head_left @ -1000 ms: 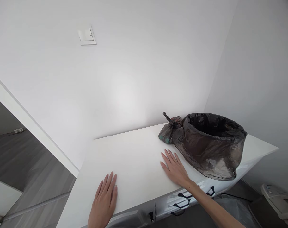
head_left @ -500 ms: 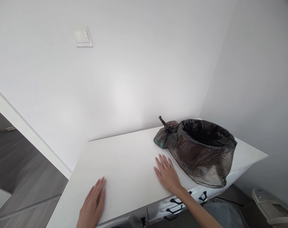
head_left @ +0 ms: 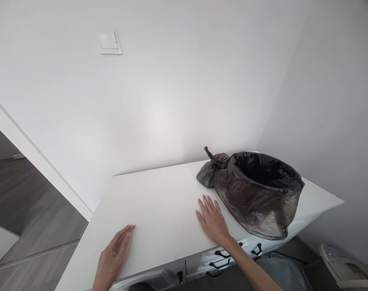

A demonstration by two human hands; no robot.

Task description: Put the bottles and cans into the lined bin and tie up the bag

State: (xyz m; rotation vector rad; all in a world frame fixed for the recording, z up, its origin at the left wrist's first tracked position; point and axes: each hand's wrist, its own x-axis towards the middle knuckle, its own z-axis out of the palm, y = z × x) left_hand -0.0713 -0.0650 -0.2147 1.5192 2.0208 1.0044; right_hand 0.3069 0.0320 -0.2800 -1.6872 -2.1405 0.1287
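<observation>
My right hand lies flat on the white dresser top, fingers spread and holding nothing. Just to its right stands a bin lined with a dark, see-through garbage bag, its mouth facing up. A small knotted bag of the same dark plastic rests against the bin's left side, a twisted tail sticking up. Near the dresser's left front part, my left hand stands on its edge with the fingers stretched forward and the thumb a little apart. Nothing shows in it.
Drawers with black handles are below the front edge. A light switch is on the white wall behind. At lower right stands a pale machine beside clear plastic. Grey flooring shows at left.
My left hand has turned more onto its edge, its fingers now drawn closer together. My right hand stays on the dresser top. The view has shifted slightly.
</observation>
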